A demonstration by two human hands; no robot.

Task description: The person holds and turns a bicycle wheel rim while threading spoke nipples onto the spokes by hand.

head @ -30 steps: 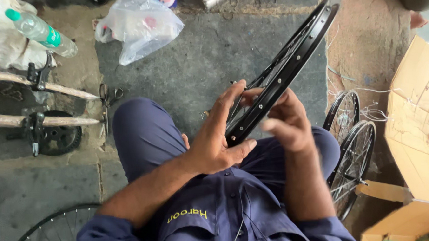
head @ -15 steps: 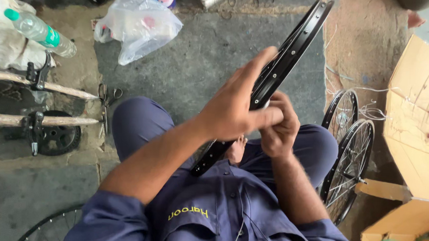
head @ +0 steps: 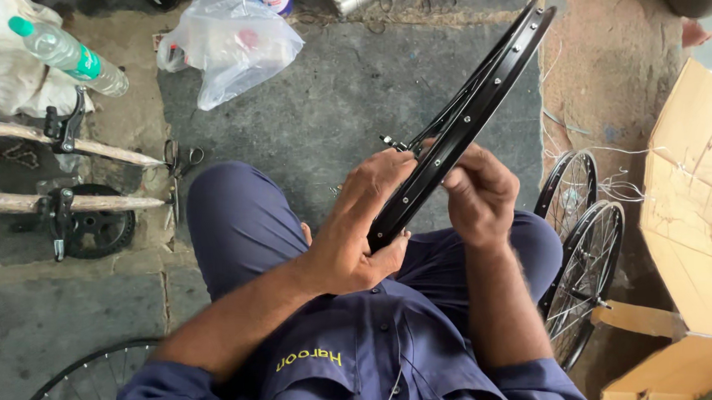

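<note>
Black wheel rim (head: 463,121) slanting up from mid-frame to the top right, left hand (head: 360,232) wrapped around its lower end, right hand (head: 478,193) pinching at the inner edge. Looks like spoke lacing; next calls for steadying it. Finished wheels (head: 581,258) at right, plastic bag (head: 233,43) upper left.

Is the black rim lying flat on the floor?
No, both hands hold the rim up on edge over the lap.

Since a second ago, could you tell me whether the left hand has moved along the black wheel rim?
Yes. The left hand has slid lower along the black wheel rim, toward the lap and away from the clear plastic bag lying on the floor beyond.
</note>
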